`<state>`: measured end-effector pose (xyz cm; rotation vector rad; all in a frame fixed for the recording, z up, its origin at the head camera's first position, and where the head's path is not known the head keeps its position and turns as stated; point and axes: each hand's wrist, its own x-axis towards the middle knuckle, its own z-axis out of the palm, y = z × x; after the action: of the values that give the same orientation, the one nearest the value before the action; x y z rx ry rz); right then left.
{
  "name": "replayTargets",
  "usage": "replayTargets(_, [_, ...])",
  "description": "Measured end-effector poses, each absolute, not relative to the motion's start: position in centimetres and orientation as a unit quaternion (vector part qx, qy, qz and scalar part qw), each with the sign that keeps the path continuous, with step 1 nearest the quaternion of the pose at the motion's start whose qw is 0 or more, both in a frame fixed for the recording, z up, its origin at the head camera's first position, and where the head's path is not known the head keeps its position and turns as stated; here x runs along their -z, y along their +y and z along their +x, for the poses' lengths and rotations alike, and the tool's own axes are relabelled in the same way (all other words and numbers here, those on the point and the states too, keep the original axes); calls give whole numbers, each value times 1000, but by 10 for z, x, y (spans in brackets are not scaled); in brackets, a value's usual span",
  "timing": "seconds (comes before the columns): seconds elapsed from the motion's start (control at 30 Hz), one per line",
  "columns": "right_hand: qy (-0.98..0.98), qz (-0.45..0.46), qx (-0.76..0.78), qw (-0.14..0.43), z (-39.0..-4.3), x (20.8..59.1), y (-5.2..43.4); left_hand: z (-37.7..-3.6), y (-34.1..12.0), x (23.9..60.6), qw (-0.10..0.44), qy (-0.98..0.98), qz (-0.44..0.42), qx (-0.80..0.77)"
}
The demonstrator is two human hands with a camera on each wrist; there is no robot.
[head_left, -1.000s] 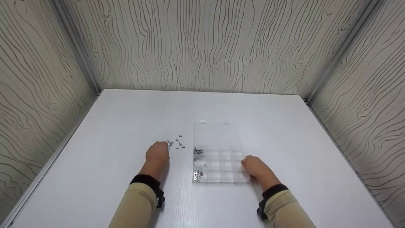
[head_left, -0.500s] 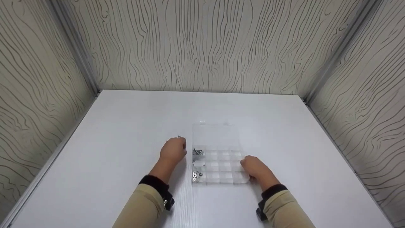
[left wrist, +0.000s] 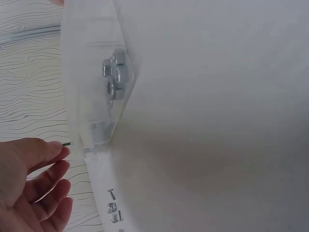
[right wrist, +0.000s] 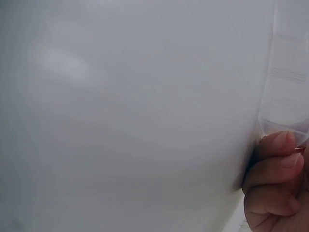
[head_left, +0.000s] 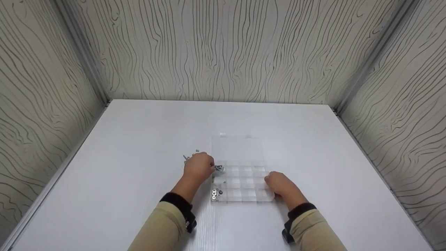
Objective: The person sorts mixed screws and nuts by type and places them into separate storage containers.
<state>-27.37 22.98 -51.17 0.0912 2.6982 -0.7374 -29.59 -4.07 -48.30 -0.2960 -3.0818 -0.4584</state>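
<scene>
Holding a small screw (left wrist: 66,143) pinched at its fingertips, the left hand (head_left: 199,167) hovers at the far-left corner of a clear compartment box (head_left: 244,188) on the white bench (head_left: 139,139), right over the cell where other screws (head_left: 218,168) lie. In the left wrist view only a dark tip of the screw shows past the thumb, and the remaining fingers are loosely curled. The right hand (head_left: 278,184) rests against the box's right edge, its fingers curled against the clear wall, seemingly steadying it. A near-left cell holds a few nuts (head_left: 216,193), and the box's open lid (head_left: 237,148) lies flat beyond the compartments. A small scatter of loose screws (head_left: 190,156) lies on the bench just left of the box, close behind the left hand.

The step in hand appears to be sorting: one screw carried from the loose scatter to its compartment, at the point of release. The next move would likely call for opening the pinch squarely above the screw cell so the piece does not bounce into a neighbouring cell, while the right hand keeps the light box from sliding.
</scene>
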Motion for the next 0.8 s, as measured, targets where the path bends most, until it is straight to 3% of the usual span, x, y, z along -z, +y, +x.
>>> replayTargets(0.43, [947, 37, 271, 170, -276, 514, 232, -302, -63, 484, 28, -986, -34, 159])
replayTargets(0.8, [944, 35, 282, 167, -275, 515, 232, -304, -91, 501, -15, -992, 8, 125])
